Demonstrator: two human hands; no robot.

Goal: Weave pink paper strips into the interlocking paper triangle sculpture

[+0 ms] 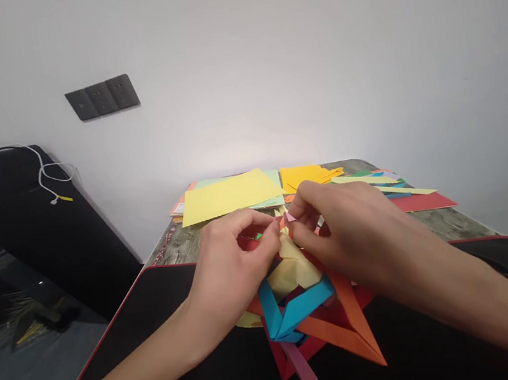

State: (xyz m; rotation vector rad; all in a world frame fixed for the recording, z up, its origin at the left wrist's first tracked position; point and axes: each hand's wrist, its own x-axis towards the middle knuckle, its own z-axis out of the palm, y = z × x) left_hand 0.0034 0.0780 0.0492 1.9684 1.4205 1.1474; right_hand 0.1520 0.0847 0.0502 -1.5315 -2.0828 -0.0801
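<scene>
A folded-paper model [308,303] of interlocked strips in blue, orange, red, cream and purple sits on the black mat in front of me. My left hand [239,250] pinches a paper piece at the model's far top with thumb and forefinger. Beside it, my right hand [327,223] pinches a small pink paper tip [290,217] at the same spot. The two sets of fingertips almost meet. An orange point sticks out toward the lower right, and a purple strip hangs toward me. My hands hide much of the model's upper part.
Yellow paper sheets [230,195] lie stacked at the back left of the table, with orange-yellow paper [304,177] beside them. Cut strips [388,185] and red paper [422,201] lie at the right. A black cabinet [31,219] stands left, a white cable on it.
</scene>
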